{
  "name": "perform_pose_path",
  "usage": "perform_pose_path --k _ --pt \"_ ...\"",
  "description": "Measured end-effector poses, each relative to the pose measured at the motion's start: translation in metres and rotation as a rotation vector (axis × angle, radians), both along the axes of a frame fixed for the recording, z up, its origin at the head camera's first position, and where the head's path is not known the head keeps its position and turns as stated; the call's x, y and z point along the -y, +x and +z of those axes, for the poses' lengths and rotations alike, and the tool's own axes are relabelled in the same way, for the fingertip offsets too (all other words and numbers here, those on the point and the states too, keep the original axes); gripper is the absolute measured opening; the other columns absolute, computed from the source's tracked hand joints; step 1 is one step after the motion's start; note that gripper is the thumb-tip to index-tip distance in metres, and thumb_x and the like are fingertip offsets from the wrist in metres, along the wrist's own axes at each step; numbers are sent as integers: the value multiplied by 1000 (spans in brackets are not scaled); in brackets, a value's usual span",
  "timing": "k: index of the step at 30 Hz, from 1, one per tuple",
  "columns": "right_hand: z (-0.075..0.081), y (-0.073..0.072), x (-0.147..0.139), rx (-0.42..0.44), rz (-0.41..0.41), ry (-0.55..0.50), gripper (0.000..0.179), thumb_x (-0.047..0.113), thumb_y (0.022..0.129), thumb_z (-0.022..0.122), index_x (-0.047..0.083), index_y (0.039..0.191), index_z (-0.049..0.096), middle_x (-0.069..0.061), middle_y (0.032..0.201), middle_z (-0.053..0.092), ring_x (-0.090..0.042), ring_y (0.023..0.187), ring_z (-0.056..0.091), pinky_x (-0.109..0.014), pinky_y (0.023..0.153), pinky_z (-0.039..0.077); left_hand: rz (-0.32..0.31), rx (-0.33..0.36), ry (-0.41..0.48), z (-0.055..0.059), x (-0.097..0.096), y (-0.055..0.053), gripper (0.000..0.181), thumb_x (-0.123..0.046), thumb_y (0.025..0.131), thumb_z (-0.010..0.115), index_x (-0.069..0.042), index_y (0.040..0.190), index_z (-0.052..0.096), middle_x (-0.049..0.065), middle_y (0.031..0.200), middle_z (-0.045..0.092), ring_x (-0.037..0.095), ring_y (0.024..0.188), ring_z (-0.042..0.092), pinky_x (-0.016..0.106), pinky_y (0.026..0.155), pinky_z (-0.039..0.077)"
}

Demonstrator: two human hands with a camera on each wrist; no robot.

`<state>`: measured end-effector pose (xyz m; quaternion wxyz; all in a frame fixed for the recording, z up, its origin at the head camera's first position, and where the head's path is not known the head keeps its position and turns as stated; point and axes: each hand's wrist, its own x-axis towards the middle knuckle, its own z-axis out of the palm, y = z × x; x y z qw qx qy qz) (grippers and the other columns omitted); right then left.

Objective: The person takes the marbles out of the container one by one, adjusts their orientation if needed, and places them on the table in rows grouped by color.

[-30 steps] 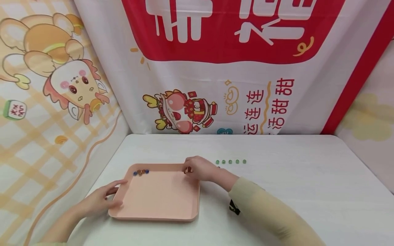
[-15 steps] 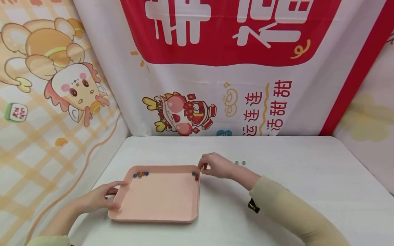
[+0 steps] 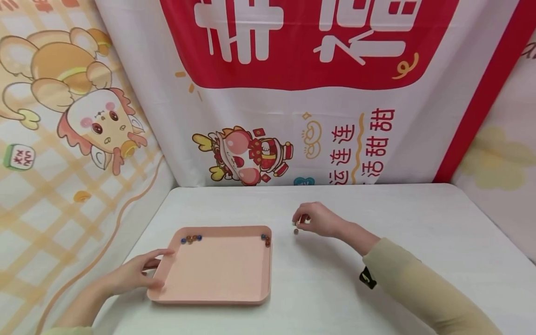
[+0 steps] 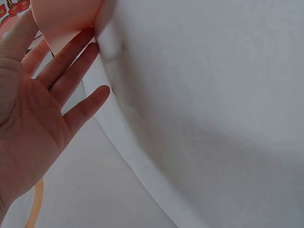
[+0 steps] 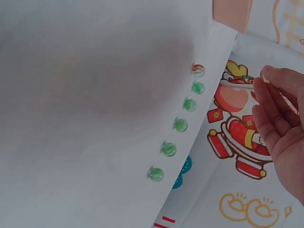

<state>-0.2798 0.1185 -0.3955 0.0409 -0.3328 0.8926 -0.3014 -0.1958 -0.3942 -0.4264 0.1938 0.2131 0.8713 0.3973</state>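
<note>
A pink tray (image 3: 217,298) lies on the white table. My left hand (image 3: 136,274) rests at its left edge, index finger and thumb spread along the rim. Straight fingers (image 4: 78,66) touch the tray's outer side in the left wrist view. Blue and amber marbles (image 3: 191,238) sit in the tray's far left corner, and a few dark and red marbles (image 3: 265,240) in the far right one. Right of the tray, my right hand (image 3: 320,219) hovers above a row of green marbles (image 5: 180,125) headed by a red-and-white marble (image 5: 198,70). Its thumb and fingertips are close together, with nothing visible between them.
The table (image 3: 398,279) stretches off to the right. A printed cloth (image 3: 251,107) hangs behind it, and a patterned cloth (image 3: 63,209) covers the left side. The right sleeve (image 3: 423,284) crosses the table's near right part.
My right hand has let go of a marble in the tray's far right corner, then moved right, out of the tray, to the row of marbles. The left hand stays at the tray.
</note>
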Motion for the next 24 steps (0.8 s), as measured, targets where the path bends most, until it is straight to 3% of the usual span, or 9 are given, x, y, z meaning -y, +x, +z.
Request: perform_pose_path --k 12,16,20,24 --pt "-24 -9 -18 64 -75 -22 14 3 87 72 3 100 71 4 87 63 -14 79 56 -28 73 50 -4 -4 10 0 0 1 78 -16 85 76 8 145 32 34 134 48 7 112 57 65 90 37" --pt "-34 -13 -25 47 -109 -23 11 1 86 71 3 97 70 3 86 64 -13 79 56 -29 72 50 -9 -2 10 0 0 1 77 -15 85 76 8 145 32 33 133 49 8 112 57 45 91 45" --pt "-41 -16 -28 70 -144 -20 10 0 85 71 4 94 69 2 86 65 -13 78 57 -29 71 50 -8 4 16 1 0 0 77 -15 85 76 7 145 32 33 134 48 7 112 57 23 86 44" --pt "-46 -19 -27 101 -171 7 9 3 85 73 8 92 70 3 87 65 -12 77 57 -29 71 50 -2 3 4 2 -1 1 78 -17 85 76 7 145 32 33 135 47 8 113 57 30 89 45"
